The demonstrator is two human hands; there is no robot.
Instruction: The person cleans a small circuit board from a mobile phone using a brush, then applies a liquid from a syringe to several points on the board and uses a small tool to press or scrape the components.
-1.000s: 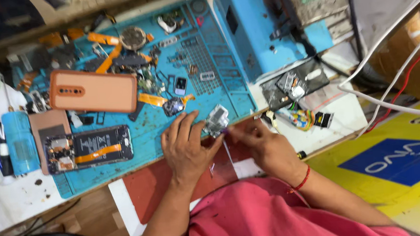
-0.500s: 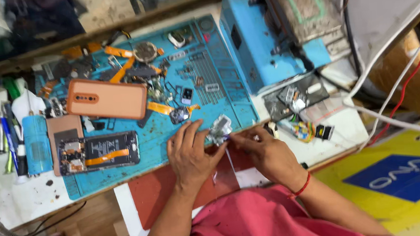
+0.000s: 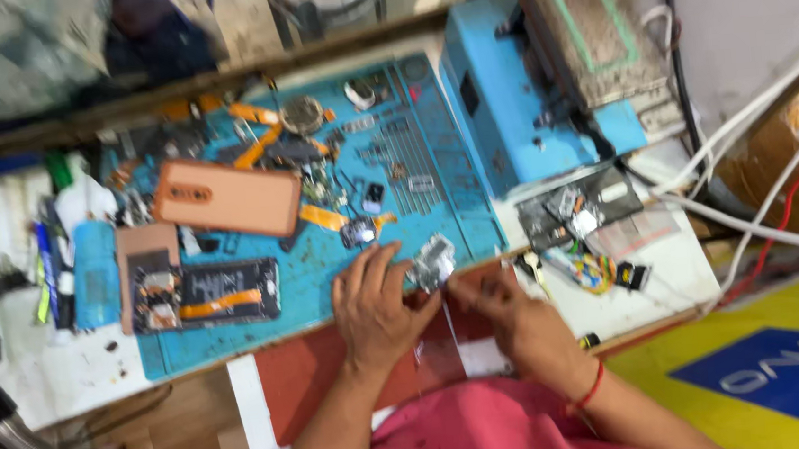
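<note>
Two hands at work over the near edge of the blue repair mat, taken here as the landmark; at the mat's far left, a cluster of pens and a blue bottle, stood aside yet within reach; on the mat's left part, an opened phone face down with its insides bared, and just behind it an orange back cover, apparently set off to clear access; at the mat's near edge, left hand laid flat with fingers spread, fingertips touching a small silvery part, seemingly to steady it; right hand just off the mat's near right corner, fingers drawn together towards the same part, grip too blurred to tell; beyond the mat's right edge, a blue machine.
</note>
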